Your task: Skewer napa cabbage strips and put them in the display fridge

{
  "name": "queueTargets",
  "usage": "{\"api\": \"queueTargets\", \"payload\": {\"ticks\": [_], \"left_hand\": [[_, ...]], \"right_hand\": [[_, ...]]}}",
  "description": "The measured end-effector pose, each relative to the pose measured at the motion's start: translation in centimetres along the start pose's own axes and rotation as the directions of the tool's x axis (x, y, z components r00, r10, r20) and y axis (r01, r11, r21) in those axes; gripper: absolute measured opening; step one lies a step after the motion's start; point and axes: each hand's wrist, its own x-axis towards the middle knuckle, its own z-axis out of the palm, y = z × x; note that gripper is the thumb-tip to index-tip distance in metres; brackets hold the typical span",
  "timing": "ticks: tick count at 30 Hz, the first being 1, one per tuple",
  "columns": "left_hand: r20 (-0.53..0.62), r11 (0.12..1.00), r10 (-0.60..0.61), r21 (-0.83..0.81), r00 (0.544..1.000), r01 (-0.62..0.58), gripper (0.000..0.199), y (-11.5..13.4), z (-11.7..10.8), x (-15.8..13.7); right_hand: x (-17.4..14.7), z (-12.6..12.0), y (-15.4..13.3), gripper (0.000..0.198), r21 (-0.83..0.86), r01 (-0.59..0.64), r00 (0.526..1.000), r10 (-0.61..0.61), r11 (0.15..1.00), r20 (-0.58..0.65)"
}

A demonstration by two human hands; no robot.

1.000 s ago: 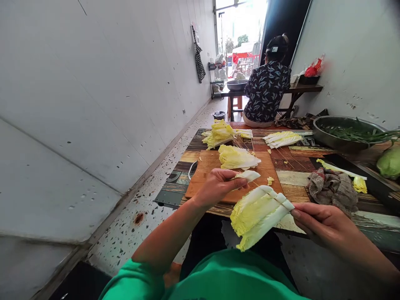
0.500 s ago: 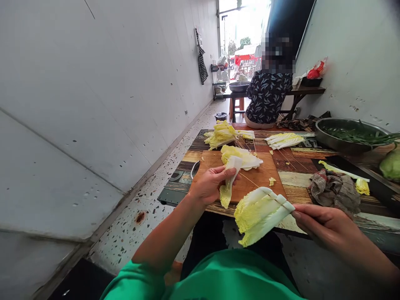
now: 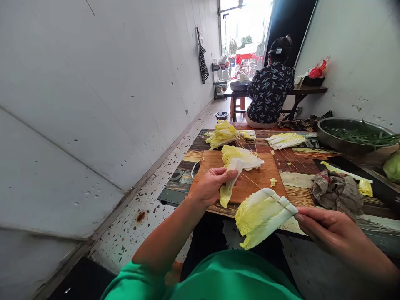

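terrazzo floor (image 3: 146, 200): open strip left of table | plank-pattern table (image 3: 295, 179) | wooden cutting board (image 3: 206, 164): by table's near edge | skewered napa leaves (image 3: 262, 216): near, right hand (image 3: 328, 227) pinching stem end, unchanged | single napa leaf (image 3: 227, 195): left hand (image 3: 212, 183) clamped on it, now dangling, 1s ago aimed right | skewer (image 3: 251, 181): spans gap

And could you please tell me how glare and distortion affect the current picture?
Head view: the doorway glares almost white, washing out detail outside; head view: the left-side wall looks stretched, as through a wide lens; head view: the skewered cabbage leaves remain readable.
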Motion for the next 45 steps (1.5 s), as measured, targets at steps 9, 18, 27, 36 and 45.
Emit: {"api": "queueTargets", "payload": {"ticks": [9,18,27,36,45], "left_hand": [[0.013,0.999,0.038,0.038,0.999,-0.039,0.045,-0.1,0.0,0.0],[-0.013,0.973,0.128,0.194,0.992,-0.123,0.043,-0.4,0.1,-0.4],[0.067,0.934,0.149,0.317,0.987,-0.162,0.038,-0.6,-0.2,-0.7],[0.125,0.905,0.177,0.37,0.976,-0.211,0.037,-0.2,0.7,-1.4],[0.133,0.918,0.198,0.321,0.971,-0.231,0.038,-1.0,0.8,-0.8]], "right_hand": [[0.3,-0.1,-0.2,0.056,-0.007,-0.004,0.998,0.004,1.0,0.055],[0.1,-0.2,0.1,0.053,0.036,-0.04,0.995,0.036,0.999,0.094],[0.5,-0.6,-0.1,0.054,0.048,-0.08,0.985,0.071,0.996,0.156],[1.0,-0.2,-0.2,0.054,0.132,-0.116,0.97,0.083,0.984,0.229],[2.0,0.8,-0.8,0.059,0.07,-0.026,0.993,0.018,0.997,0.121]]}}
